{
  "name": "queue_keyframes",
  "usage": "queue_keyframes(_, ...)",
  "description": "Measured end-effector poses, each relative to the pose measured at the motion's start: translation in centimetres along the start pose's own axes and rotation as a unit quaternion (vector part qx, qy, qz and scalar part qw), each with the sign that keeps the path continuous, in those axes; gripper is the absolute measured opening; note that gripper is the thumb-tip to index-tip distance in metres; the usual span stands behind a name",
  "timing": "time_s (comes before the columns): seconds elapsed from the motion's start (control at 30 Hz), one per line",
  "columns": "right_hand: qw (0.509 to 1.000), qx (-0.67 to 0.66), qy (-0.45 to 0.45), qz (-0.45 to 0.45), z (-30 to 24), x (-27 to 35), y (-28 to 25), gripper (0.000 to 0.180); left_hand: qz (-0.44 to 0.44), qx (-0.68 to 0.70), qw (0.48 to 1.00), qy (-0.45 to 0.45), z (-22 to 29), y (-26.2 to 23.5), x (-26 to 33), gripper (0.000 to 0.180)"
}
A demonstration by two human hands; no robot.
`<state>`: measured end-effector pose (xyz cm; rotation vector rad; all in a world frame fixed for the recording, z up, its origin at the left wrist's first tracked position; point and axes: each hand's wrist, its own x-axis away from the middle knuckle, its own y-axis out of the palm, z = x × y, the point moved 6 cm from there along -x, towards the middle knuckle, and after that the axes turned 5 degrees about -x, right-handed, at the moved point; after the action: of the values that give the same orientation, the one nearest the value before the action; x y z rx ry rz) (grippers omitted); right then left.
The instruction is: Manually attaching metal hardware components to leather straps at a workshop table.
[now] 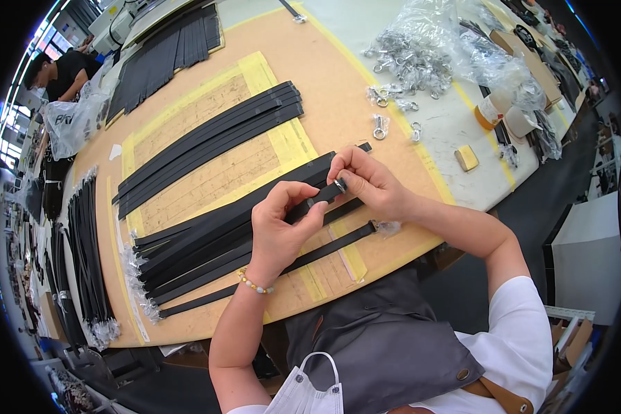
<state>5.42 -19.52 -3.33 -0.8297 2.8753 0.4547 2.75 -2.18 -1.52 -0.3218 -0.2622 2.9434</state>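
My left hand (283,224) pinches a black strap (322,196) between thumb and fingers, close to one end of it. At that end my right hand (374,188) grips a small shiny metal piece (339,184), partly covered by my fingertips. Below my hands lie several more black straps (207,259), their left ends carrying metal clasps in clear wrap (139,286). One separate strap (331,246) runs along the near side, with a wrapped clasp (388,228) at its right end. Farther off, a flat row of plain black straps (210,148) rests across yellow tape.
Loose silver swivel clasps (414,62) are heaped at the back right beside plastic bags. A yellow block (466,158) and an orange-based bottle (490,114) stand on the right. Bundled straps (90,255) lie at the left edge. Another person (69,76) works at the far left.
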Motion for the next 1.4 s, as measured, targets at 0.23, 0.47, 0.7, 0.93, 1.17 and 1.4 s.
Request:
queue_keyframes(0.23,0.990,-0.107,0.048,-0.074,-1.0,0.0,1.1,0.025,0.030,0.042,0.999,0.006,1.0,-0.7,0.4,0.020)
queue_keyframes(0.47,0.947,-0.272,0.118,-0.120,-0.2,-0.1,0.9,0.022,0.019,-0.021,0.998,0.051,1.5,-0.6,0.6,0.021)
queue_keyframes(0.7,0.923,-0.316,0.170,-0.140,1.1,0.2,0.8,0.023,-0.032,-0.089,0.994,0.050,2.7,0.0,1.1,0.022)
queue_keyframes(0.93,0.954,-0.138,0.232,-0.132,0.6,0.6,1.1,0.023,-0.007,-0.168,0.972,0.166,3.2,0.9,1.5,0.023)
queue_keyframes(1.17,0.971,0.135,0.185,-0.071,-0.1,0.8,1.3,0.017,-0.040,-0.246,0.951,0.184,2.6,2.2,1.6,0.025)
queue_keyframes(1.4,0.961,0.083,0.256,-0.068,0.8,0.9,0.3,0.013,-0.085,-0.229,0.970,0.018,1.5,2.0,0.9,0.027)
